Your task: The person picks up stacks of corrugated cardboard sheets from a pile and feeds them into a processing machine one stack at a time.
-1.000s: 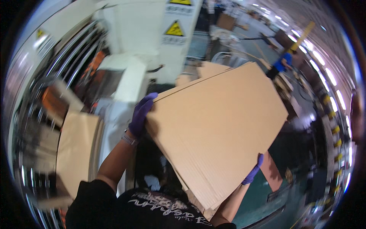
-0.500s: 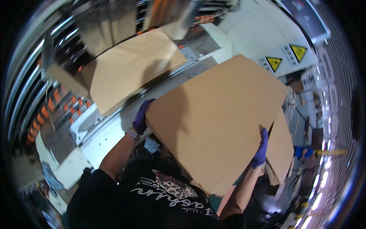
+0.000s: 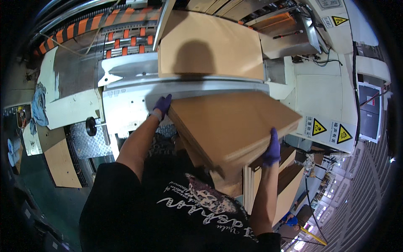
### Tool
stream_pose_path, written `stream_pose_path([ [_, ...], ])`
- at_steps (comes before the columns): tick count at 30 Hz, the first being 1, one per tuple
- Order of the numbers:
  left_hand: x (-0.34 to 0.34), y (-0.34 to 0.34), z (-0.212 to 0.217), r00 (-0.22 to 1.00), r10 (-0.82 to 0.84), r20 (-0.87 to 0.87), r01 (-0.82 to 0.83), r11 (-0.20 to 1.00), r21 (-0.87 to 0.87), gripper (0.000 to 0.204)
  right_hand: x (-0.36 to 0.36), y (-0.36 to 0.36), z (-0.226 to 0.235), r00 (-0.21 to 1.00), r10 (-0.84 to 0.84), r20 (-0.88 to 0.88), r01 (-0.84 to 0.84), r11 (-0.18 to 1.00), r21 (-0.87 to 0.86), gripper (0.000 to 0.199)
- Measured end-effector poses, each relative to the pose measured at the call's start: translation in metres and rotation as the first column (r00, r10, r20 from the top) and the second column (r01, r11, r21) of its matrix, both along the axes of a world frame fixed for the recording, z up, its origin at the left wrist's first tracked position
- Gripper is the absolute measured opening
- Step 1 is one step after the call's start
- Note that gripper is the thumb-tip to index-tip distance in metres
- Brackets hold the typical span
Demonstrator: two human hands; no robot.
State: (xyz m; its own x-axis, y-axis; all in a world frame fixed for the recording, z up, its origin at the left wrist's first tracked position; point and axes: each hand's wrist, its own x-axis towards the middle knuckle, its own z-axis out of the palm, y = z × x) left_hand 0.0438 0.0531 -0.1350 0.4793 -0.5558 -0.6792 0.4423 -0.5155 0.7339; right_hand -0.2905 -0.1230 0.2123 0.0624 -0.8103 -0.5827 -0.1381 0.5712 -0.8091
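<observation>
**Inspector:** Head view. Position of the load?

**Assistant:** A stack of flat cardboard sheets [image 3: 228, 126] is held at chest height, just before the grey machine table [image 3: 138, 101], where another cardboard pile [image 3: 210, 44] lies.

**Inspector:** Hands?

**Assistant:** Both in purple gloves. The left hand [image 3: 162, 106] clasps the stack's far left corner; the right hand [image 3: 272, 147] grips its right edge, fingers seemingly curled beneath, though partly hidden.

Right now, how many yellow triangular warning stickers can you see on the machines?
3. One sticker sits high on the upper-right white cabinet; two more, a left one and a right one, sit side by side on the lower white panel. Others may be hidden behind the cardboard stack.
</observation>
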Motion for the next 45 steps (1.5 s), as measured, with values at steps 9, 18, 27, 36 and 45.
stream_pose_path([
  [9, -0.023, 0.006, 0.226, 0.947, 0.010, 0.321, 0.249, 0.609, -0.753, 0.048, 0.077, -0.107, -0.008, 0.839, 0.202, -0.505, -0.072, 0.961, 0.266, 0.062],
  [18, -0.050, -0.022, 0.230, 0.713, 0.459, 0.531, 0.107, 0.676, -0.729, 0.042, 0.100, -0.128, -0.007, 0.233, 0.540, -0.809, -0.643, 0.710, 0.288, 0.080],
  [27, -0.022, -0.041, 0.239, 0.813, 0.443, 0.379, 0.024, 0.625, -0.780, 0.043, 0.095, -0.142, 0.050, -0.154, -0.012, -0.988, -0.962, -0.226, 0.153, 0.122],
  [36, -0.032, -0.044, 0.262, 0.952, 0.306, -0.004, -0.196, 0.598, -0.777, 0.066, 0.132, -0.169, 0.013, -0.213, 0.213, -0.954, -0.858, -0.507, 0.079, 0.106],
  [45, 0.008, 0.055, 0.282, 0.936, 0.351, 0.035, -0.206, 0.627, -0.751, 0.080, 0.143, -0.061, 0.017, -0.133, 0.316, -0.939, -0.834, -0.548, -0.066, 0.116],
])
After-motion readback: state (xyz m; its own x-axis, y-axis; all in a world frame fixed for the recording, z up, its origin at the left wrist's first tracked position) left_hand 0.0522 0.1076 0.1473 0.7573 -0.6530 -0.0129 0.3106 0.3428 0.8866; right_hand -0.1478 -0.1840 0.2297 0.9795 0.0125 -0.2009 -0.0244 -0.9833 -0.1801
